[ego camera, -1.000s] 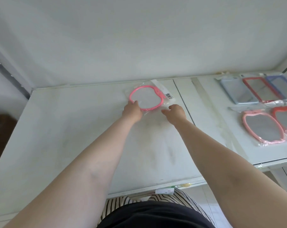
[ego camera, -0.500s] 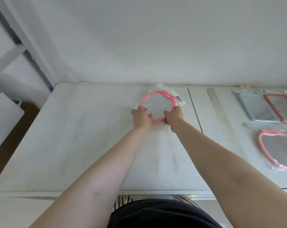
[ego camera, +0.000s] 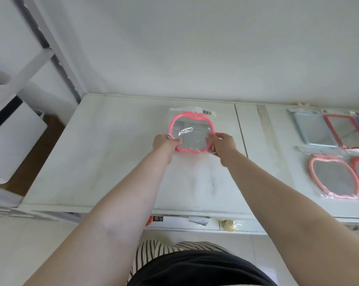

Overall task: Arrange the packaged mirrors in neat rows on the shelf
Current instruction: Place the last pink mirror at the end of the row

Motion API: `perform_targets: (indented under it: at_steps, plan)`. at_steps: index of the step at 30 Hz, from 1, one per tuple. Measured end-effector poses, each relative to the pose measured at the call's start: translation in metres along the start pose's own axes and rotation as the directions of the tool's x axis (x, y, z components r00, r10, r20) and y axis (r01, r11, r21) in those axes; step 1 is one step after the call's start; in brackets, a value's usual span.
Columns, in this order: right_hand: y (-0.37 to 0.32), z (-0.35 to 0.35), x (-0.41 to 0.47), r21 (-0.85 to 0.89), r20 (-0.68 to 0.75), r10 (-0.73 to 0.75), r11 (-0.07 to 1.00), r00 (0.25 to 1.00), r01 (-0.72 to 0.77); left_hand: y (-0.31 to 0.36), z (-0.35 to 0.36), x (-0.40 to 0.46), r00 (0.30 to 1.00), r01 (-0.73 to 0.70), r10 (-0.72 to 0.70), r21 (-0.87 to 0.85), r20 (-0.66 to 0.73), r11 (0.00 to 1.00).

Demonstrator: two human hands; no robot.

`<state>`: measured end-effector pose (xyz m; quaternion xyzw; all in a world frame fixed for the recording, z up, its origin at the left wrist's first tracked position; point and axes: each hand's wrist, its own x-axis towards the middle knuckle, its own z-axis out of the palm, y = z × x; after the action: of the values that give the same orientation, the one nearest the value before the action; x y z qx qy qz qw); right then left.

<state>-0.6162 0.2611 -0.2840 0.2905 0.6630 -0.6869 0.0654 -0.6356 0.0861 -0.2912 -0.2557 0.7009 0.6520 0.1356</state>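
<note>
A: Any text you can read here?

B: Nothing legible. You've got a barcode sticker on the top edge of the pink mirror pkg, upper right corner. Bars show, digits too small to read.

A: Other pkgs on the right?

B: No readable print on them from your view.

A: Below the shelf edge?

B: A dark label w/ white marks, next to sth orange. Too blurred, you can't make out letters.

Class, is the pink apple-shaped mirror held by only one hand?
No, the left hand and right hand both grip the pink apple-shaped mirror.
</note>
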Motion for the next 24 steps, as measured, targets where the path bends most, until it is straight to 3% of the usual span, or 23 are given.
perform_targets:
  at_steps: [5, 10, 17, 24]
  plan:
    - [0.016, -0.004, -0.046, 0.079, 0.075, 0.033, 0.996, 0.997, -0.039, -0.01, -0.002, -0.03, 0.998, 0.008, -0.009, -0.016, -0.064, 1.0]
    - [0.029, -0.009, -0.09, 0.217, -0.07, -0.001, 0.976, 0.998, 0.016, -0.021, -0.006, -0.069, 0.999, 0.051, -0.052, -0.022, -0.006, 0.998]
    - [0.075, -0.028, -0.18, 0.281, -0.109, 0.048, 0.96, 0.993, -0.015, -0.074, -0.022, -0.135, 0.986, 0.114, -0.096, -0.132, 0.136, 0.985]
    - [0.114, -0.07, -0.244, 0.301, -0.276, 0.102, 0.954, 0.956, -0.015, -0.102, -0.02, -0.196, 0.927, 0.133, -0.127, 0.007, 0.354, 0.991]
